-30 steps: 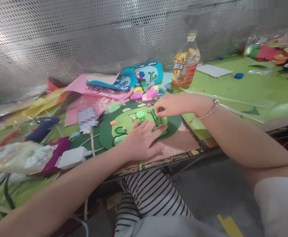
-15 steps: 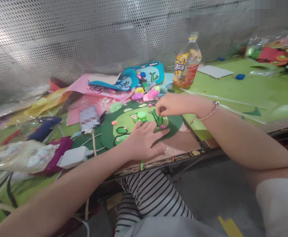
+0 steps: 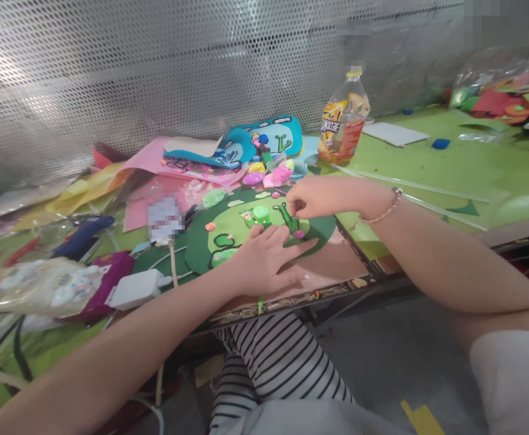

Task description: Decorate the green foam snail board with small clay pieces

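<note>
Head view: left hand (image 3: 266,260) presses green collage (image 3: 196,246) (right hand (image 3: 318,196) pinches).

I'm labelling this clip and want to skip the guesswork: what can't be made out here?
Head view throughout:
- Whether the right hand pinches anything: its own fingers cover it.
- The green felt disc under the left hand: the palm hides it.
- The cap of the bottle: blurred out.
- The coloured pile at far right: cut by the frame edge.

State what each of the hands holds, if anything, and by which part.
The left hand lies flat on the green felt board, gripping nothing. The right hand pinches the green stalk at its top end.
</note>
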`<state>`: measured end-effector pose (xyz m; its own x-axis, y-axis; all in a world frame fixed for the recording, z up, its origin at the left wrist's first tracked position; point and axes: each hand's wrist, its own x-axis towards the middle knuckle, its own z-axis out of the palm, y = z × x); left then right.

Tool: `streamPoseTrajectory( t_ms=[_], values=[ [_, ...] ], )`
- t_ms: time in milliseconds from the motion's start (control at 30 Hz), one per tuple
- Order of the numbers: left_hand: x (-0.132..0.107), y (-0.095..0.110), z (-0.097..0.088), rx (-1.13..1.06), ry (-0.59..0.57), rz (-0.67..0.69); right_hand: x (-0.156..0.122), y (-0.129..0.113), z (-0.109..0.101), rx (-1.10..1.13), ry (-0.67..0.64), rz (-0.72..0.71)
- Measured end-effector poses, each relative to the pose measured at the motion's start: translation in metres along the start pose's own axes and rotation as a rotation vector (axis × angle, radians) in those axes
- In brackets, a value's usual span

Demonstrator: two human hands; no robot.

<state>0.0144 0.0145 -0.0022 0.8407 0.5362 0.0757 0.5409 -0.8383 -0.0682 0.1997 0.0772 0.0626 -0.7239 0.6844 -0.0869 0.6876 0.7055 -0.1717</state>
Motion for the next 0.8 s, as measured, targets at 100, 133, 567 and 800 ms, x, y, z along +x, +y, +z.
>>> streamPoseTrajectory(
  t_ms=[100, 133, 567, 800],
  values=[
    [0.000, 0.000, 0.000, 0.005, 0.000, 0.005, -0.001, -0.002, 0.000, -0.010, -0.006, 0.024],
    [0.000, 0.000, 0.000, 0.006, 0.002, 0.006, -0.002, -0.002, 0.000, -0.015, -0.007, 0.035],
    [-0.004, -0.003, 0.002, 0.008, 0.105, 0.061, 0.006, 0.010, 0.005, 0.019, 0.050, -0.023],
    [-0.006, -0.006, -0.001, -0.036, 0.161, 0.103, 0.012, 0.011, 0.009, 0.171, 0.095, -0.019]
  ],
)
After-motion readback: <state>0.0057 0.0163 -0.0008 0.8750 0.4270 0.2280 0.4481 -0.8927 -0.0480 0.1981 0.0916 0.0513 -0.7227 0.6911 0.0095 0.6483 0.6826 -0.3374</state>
